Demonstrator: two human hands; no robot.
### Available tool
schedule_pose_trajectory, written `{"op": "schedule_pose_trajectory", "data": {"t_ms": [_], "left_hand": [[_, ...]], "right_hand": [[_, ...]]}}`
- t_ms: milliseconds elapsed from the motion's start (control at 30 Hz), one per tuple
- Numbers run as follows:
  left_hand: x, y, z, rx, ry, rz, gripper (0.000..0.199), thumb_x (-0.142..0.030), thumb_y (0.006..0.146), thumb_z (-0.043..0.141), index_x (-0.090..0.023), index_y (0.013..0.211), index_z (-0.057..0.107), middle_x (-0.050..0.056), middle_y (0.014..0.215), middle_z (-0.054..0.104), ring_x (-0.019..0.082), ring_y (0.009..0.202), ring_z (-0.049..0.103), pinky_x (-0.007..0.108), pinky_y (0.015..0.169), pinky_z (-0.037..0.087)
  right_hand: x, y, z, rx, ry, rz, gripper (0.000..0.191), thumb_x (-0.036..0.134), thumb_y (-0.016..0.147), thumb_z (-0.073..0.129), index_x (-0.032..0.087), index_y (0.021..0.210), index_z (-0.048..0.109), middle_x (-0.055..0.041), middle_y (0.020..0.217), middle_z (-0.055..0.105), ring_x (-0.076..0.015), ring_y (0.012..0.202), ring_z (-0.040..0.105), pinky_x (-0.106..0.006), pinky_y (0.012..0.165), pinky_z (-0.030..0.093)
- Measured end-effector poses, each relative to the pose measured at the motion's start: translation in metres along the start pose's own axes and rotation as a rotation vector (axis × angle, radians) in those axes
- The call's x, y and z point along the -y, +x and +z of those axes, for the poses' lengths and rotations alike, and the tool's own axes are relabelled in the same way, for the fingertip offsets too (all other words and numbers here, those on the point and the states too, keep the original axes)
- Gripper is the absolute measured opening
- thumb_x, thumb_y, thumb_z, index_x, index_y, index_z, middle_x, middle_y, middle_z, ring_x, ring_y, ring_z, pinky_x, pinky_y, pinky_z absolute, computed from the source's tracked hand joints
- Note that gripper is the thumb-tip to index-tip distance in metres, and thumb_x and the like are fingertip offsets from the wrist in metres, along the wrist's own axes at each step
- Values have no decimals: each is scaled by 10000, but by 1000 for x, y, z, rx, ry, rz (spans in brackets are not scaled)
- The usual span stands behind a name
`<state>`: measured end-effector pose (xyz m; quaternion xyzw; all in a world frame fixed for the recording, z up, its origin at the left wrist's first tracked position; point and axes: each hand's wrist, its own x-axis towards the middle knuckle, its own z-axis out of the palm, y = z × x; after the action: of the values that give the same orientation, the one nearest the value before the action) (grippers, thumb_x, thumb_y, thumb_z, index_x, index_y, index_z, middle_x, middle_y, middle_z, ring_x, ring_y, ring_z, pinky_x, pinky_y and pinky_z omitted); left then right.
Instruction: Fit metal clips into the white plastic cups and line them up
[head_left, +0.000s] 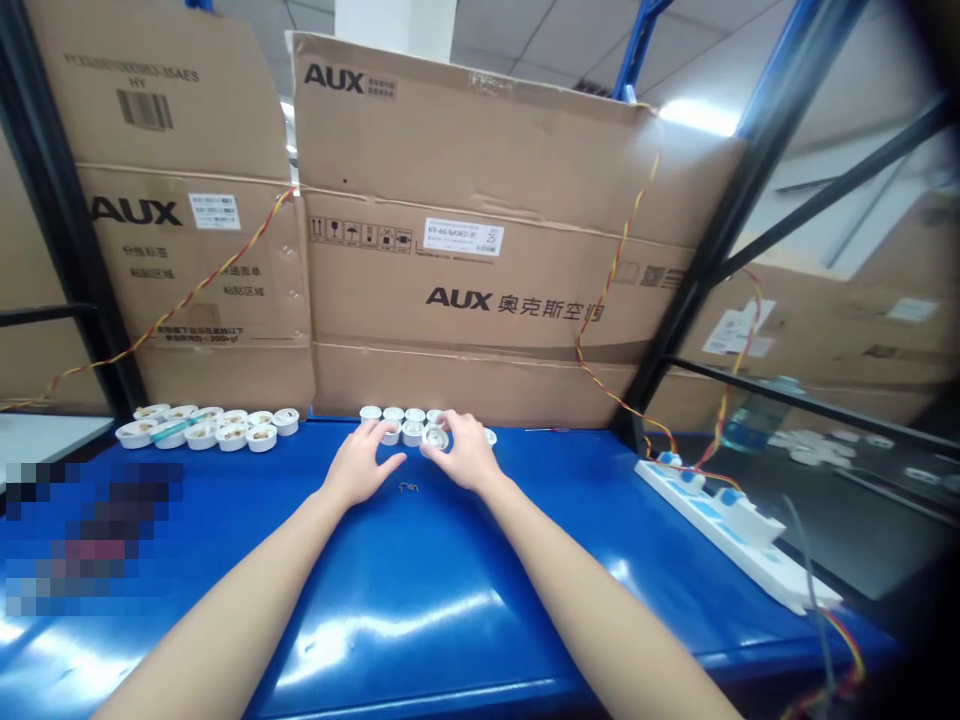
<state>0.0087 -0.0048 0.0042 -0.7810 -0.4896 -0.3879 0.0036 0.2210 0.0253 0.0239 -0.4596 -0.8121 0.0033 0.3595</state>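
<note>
My right hand (469, 458) has its thumb and fingers closed round a small round white cup (434, 439) at the front of a group of similar cups. My left hand (363, 464) is open, thumb spread from the fingers. Its fingertips are beside another white cup (389, 434); whether they touch it I cannot tell. Between the hands, on the blue tabletop (397, 580), lie a few tiny thin pieces (408, 487), too small to name. More white cups (415, 415) stand behind, partly hidden by the right hand.
Several white cups with small brownish contents (232, 437) stand at the back left, a teal strip (171, 430) among them. Large cardboard sheets (480, 250) wall the back. A white power strip (735, 540) with plugs runs along the right edge. A blurred-out patch covers something at left.
</note>
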Motion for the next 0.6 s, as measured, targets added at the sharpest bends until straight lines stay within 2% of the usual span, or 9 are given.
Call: {"op": "schedule_pose_trajectory", "data": {"t_ms": [133, 233, 300, 433, 600], "left_hand": [[15, 2, 8, 37, 93, -134, 465, -350, 819, 577, -261, 1268, 493, 89, 1339, 460, 288, 1209, 460, 420, 998, 399], [24, 5, 16, 136, 135, -223, 561, -377, 786, 607, -281, 1318, 458, 94, 1464, 334, 348, 1303, 352, 476, 1012, 369], [28, 6, 20, 180, 141, -257, 544, -380, 785, 599, -281, 1302, 462, 95, 1478, 313, 360, 1302, 350, 492, 1001, 368], [29, 6, 20, 142, 117, -265, 397, -328, 771, 594, -241, 1149, 510, 99, 1385, 420, 322, 1223, 438, 451, 976, 391], [26, 6, 14, 82, 55, -255, 188, -294, 759, 581, -228, 912, 495, 66, 1096, 579, 253, 1046, 550, 367, 886, 438]], "right_hand": [[-27, 3, -2, 18, -197, 179, 338, 414, 772, 632, 197, 1025, 576, -82, 1006, 640, -255, 991, 515, -345, 859, 353], [-41, 2, 4, 85, -238, 196, 334, 430, 793, 607, 201, 1036, 602, -84, 1021, 646, -250, 1039, 519, -341, 904, 333], [-46, 2, 8, 102, -252, 201, 304, 424, 805, 592, 209, 1018, 619, -80, 1047, 645, -246, 1092, 504, -340, 950, 305], [-51, 3, 12, 91, -287, 273, 259, 380, 818, 565, 212, 1010, 611, -73, 1063, 647, -249, 1113, 498, -372, 990, 267], [-58, 3, 10, 126, -260, 328, 283, 336, 849, 522, 217, 1104, 560, -76, 1118, 630, -245, 1077, 517, -355, 930, 324]]}}
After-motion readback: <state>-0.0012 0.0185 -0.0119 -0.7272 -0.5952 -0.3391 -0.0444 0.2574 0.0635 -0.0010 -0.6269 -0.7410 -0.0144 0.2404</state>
